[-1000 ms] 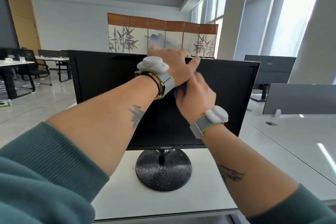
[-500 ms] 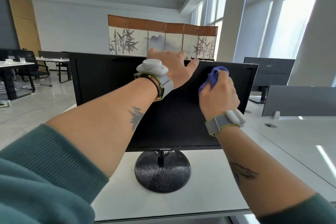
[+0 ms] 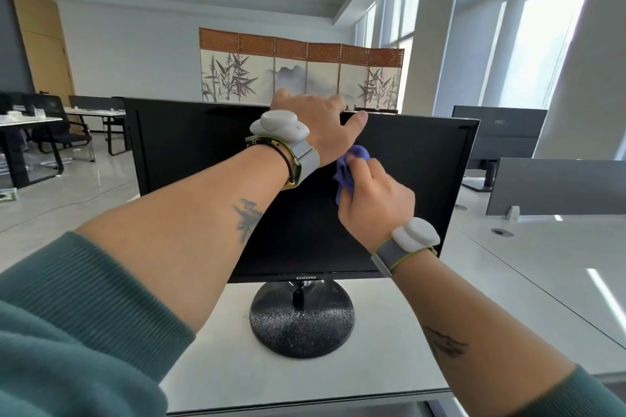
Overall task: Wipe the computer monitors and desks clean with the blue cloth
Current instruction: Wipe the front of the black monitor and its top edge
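A black monitor (image 3: 189, 145) stands on a round speckled base (image 3: 301, 328) on the white desk (image 3: 372, 369) in front of me. My left hand (image 3: 321, 125) grips the monitor's top edge, fingers over the back and thumb on the front bezel. My right hand (image 3: 376, 200) holds a bunched blue cloth (image 3: 349, 169) against the dark screen, just below my left wrist, near the screen's middle. Most of the cloth is hidden inside my fist.
To the right, a second dark monitor (image 3: 501, 135) and a grey desk divider (image 3: 559, 186) stand on adjoining white desks (image 3: 542, 264). Black chairs (image 3: 57, 125) and tables sit at the far left. A painted folding screen (image 3: 301, 74) stands behind.
My right hand swept the cloth right toward the upper right of the screen, then came back left and down to under my left wrist. My left hand kept its hold on the top edge.
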Motion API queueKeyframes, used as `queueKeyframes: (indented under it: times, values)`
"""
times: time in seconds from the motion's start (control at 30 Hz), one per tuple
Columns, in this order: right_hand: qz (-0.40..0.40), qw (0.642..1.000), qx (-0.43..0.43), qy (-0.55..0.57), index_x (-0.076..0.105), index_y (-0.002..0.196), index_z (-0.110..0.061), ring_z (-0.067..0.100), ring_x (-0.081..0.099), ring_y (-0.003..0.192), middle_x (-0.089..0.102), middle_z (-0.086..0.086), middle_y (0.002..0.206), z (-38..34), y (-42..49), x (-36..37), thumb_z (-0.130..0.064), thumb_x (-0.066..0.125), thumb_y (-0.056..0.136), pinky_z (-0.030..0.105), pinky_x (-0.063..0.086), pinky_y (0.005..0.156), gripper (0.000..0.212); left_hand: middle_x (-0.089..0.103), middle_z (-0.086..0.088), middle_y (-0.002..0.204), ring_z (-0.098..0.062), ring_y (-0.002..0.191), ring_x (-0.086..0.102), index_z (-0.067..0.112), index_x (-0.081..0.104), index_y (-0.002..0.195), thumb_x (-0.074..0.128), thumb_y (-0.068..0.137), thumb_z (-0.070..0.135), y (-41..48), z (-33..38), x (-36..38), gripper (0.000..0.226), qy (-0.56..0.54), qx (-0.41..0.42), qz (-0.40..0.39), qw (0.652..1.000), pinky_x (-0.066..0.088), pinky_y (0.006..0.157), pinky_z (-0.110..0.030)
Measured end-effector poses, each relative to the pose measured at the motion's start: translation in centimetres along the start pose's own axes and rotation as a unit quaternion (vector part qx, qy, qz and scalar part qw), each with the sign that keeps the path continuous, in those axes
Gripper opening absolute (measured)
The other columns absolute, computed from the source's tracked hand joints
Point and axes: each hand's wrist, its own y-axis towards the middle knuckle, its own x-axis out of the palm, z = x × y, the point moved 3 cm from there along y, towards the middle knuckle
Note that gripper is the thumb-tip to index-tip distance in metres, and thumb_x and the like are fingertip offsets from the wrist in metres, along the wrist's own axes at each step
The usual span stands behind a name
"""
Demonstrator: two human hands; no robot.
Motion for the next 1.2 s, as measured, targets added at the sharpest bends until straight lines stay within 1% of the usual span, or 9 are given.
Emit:
queueKeyframes:
  times: [0.17,0.27,0.4,0.57,0.7,0.8,0.9,1.1,1.2]
  values:
    - [0.027,0.987,0.159,0.003,0.057,0.104,-0.016,0.032,0.058,0.059,0.061,0.003,0.082,3.8,-0.2,-1.1,-0.031,0.05,0.084,0.03,0.041,0.047,0.026,0.065,0.004,0.086,-0.025,0.078,0.051,0.03,0.055,0.105,0.013,0.092,0.07,0.0,0.0,-0.1,0.06,0.002,0.002,0.002,1.0,0.03,0.096,-0.048]
    - [0.048,0.968,0.246,0.007,0.055,0.104,-0.014,0.032,0.057,0.062,0.062,0.004,0.084,4.0,1.6,-1.5,-0.029,0.054,0.087,0.029,0.032,0.053,0.022,0.063,0.004,0.085,-0.025,0.077,0.051,0.029,0.055,0.105,0.012,0.092,0.07,-0.1,0.1,-0.1,0.061,0.009,0.0,-0.001,1.0,0.03,0.097,-0.048]
    - [0.066,0.973,0.221,0.006,0.054,0.097,-0.013,0.026,0.044,0.054,0.06,0.004,0.08,1.2,3.7,-1.1,-0.026,0.06,0.085,0.022,0.013,0.05,0.019,0.066,0.002,0.095,-0.024,0.081,0.048,0.029,0.057,0.113,0.013,0.091,0.071,0.1,-0.3,-0.1,0.064,0.007,-0.01,-0.014,1.0,0.028,0.099,-0.049]
    - [0.035,0.993,0.105,0.048,0.059,0.102,-0.01,0.028,0.053,0.049,0.062,0.006,0.085,-2.1,3.0,0.2,-0.022,0.068,0.078,0.025,0.034,0.045,0.028,0.067,0.003,0.09,-0.024,0.08,0.052,0.032,0.046,0.094,0.015,0.092,0.068,0.0,-0.1,0.0,0.048,-0.015,-0.012,-0.007,1.0,0.028,0.095,-0.048]
    - [0.014,0.999,0.022,0.031,0.065,0.104,-0.014,0.026,0.052,0.052,0.055,0.003,0.076,-2.1,1.1,0.5,-0.024,0.06,0.08,0.026,0.035,0.041,0.026,0.065,0.004,0.088,-0.024,0.08,0.052,0.033,0.041,0.092,0.013,0.092,0.069,0.0,-0.2,0.1,0.046,-0.016,-0.006,-0.002,1.0,0.028,0.093,-0.048]
    - [0.005,1.0,-0.008,-0.028,0.068,0.115,-0.019,0.024,0.053,0.056,0.055,0.001,0.075,-0.3,-0.8,0.3,-0.025,0.06,0.08,0.026,0.033,0.043,0.036,0.066,0.003,0.09,-0.025,0.079,0.049,0.034,0.042,0.094,0.015,0.093,0.067,-0.1,0.1,-0.1,0.042,-0.01,0.001,0.007,1.0,0.028,0.094,-0.048]
    - [-0.005,0.997,0.047,-0.057,0.067,0.122,-0.02,0.025,0.054,0.059,0.056,0.001,0.076,2.4,-2.4,0.1,-0.029,0.053,0.085,0.026,0.031,0.046,0.04,0.066,0.003,0.089,-0.025,0.079,0.05,0.034,0.046,0.096,0.014,0.094,0.067,-0.1,0.0,-0.1,0.045,-0.011,0.002,0.005,1.0,0.029,0.095,-0.048]
    - [0.047,0.963,0.259,-0.051,0.061,0.123,-0.015,0.035,0.06,0.07,0.062,0.009,0.083,6.0,0.5,-1.4,-0.031,0.049,0.09,0.03,0.033,0.054,0.038,0.063,0.005,0.081,-0.024,0.075,0.053,0.032,0.042,0.09,0.015,0.094,0.067,-0.2,0.1,-0.3,0.044,-0.023,0.006,0.016,1.0,0.032,0.096,-0.048]
    - [0.052,0.962,0.266,-0.023,0.057,0.125,-0.01,0.037,0.063,0.082,0.064,0.012,0.097,4.5,3.1,-1.3,-0.03,0.05,0.092,0.032,0.035,0.058,0.038,0.064,0.005,0.082,-0.024,0.076,0.052,0.031,0.052,0.096,0.013,0.095,0.066,-0.1,-0.1,-0.2,0.053,-0.02,0.002,0.014,1.0,0.03,0.099,-0.049]
